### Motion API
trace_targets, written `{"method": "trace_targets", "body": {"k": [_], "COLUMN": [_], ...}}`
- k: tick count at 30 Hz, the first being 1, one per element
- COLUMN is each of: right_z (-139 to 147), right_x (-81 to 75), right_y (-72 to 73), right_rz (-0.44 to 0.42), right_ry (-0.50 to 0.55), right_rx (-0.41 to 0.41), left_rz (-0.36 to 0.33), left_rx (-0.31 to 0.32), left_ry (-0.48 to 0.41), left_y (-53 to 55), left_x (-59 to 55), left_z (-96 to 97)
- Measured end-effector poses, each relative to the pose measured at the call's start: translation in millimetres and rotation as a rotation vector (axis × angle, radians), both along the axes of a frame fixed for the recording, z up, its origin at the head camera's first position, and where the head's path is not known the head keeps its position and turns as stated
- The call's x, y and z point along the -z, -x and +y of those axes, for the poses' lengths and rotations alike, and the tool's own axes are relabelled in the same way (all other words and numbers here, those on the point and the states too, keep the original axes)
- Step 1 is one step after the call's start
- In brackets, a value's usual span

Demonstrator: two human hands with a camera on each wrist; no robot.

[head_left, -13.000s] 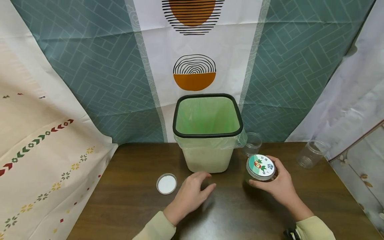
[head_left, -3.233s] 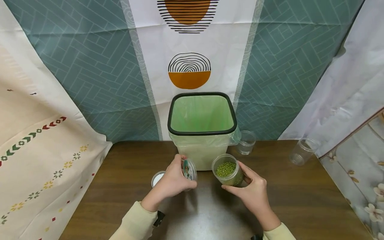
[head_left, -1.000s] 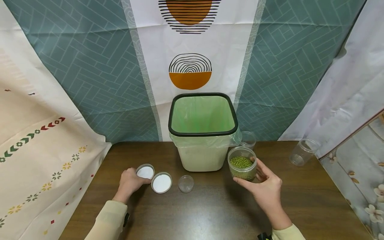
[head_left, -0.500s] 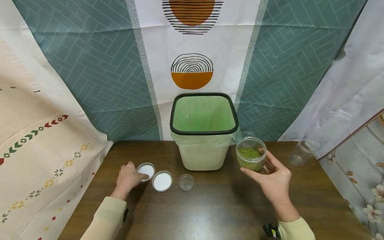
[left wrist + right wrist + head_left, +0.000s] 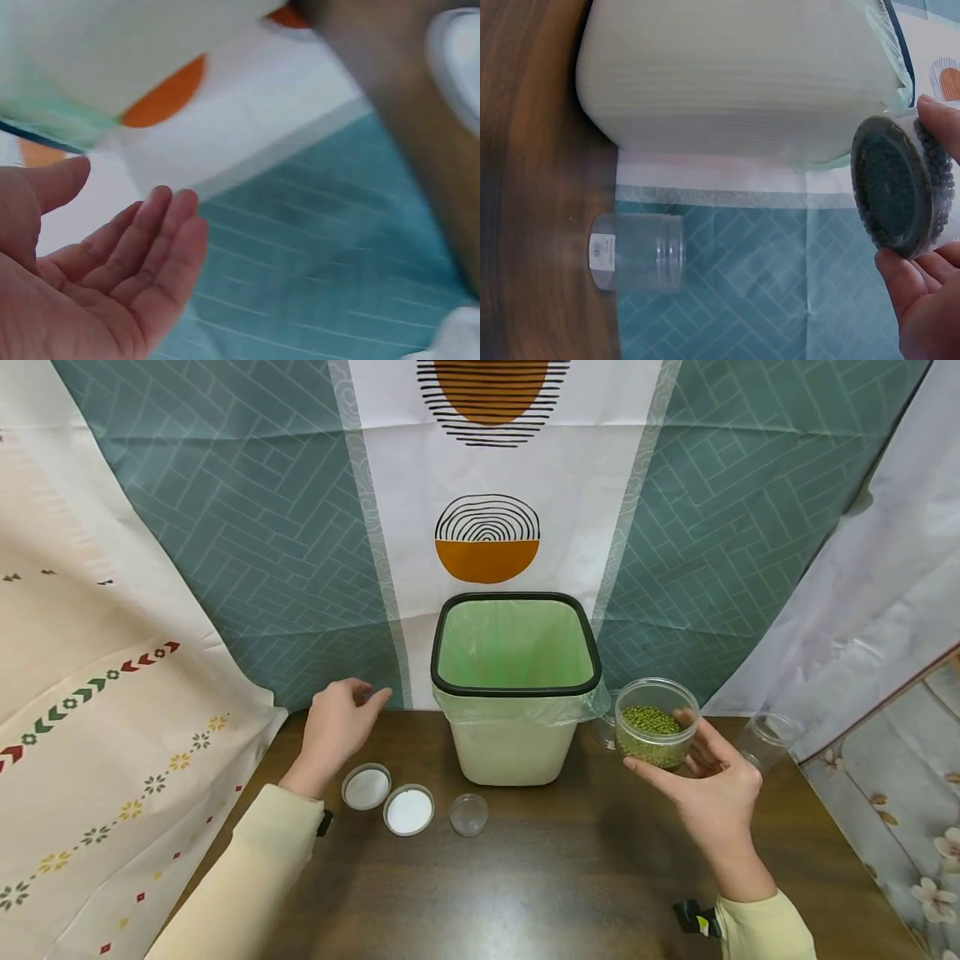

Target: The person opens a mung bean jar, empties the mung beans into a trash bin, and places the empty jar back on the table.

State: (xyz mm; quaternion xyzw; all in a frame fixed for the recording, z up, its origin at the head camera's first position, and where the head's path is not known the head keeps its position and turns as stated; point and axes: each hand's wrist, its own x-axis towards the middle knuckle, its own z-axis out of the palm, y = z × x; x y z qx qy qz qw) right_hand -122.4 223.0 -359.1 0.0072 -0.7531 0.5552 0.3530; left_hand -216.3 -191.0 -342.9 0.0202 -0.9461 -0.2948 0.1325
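My right hand [image 5: 716,797] grips a clear plastic jar of green mung beans [image 5: 651,735], mouth up and lid off, to the right of the bin and raised off the table. In the right wrist view the jar's base [image 5: 892,187] shows, with fingers and thumb around its side. My left hand [image 5: 333,731] is in the air over the table's left part, with nothing in it; the left wrist view shows its fingers [image 5: 142,255] slightly bent. Below it lie two round lids with white insides, a left one [image 5: 367,787] and a right one [image 5: 408,811], beside a small clear disc [image 5: 468,815].
A pale bin [image 5: 513,752] with a black rim and green liner stands at the back middle. Behind the held jar is an uncovered clear jar [image 5: 641,251] with a small label. Another clear jar [image 5: 768,739] stands at the right. A patterned cloth hangs behind the brown table [image 5: 525,893].
Earlier my left hand took the lid off the bean jar. It has since set that lid down at the left and lifted away. My right hand has carried the jar rightward and up.
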Motion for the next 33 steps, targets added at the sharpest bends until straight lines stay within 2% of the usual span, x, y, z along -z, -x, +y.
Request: {"method": "trace_targets", "body": {"k": [5, 10, 16, 20, 26, 33], "right_z": [0.9, 1.5, 1.7, 2.4, 5.1, 10.8], "right_x": [-0.7, -0.7, 0.2, -0.8, -5.0, -10.1], "right_y": [0.7, 1.2, 2.9, 3.9, 6.7, 14.9], "right_rz": [0.005, -0.008, -0.010, -0.013, -0.004, 0.056], "right_ry": [0.013, 0.031, 0.024, 0.021, 0.020, 0.036], "right_rx": [0.001, 0.000, -0.002, 0.005, 0.006, -0.020], "left_rz": [0.087, 0.106, 0.099, 0.093, 0.096, 0.074], "left_rx": [0.044, 0.084, 0.124, 0.131, 0.098, 0.107], "left_ry": [-0.059, -0.097, -0.135, -0.128, -0.046, 0.069], "left_y": [12.9, 25.2, 36.9, 43.8, 52.2, 58.3], "left_x": [-34.8, -55.6, -66.9, -71.6, -77.2, -87.3], "left_z": [29.8, 54.1, 68.6, 74.8, 79.4, 82.9]}}
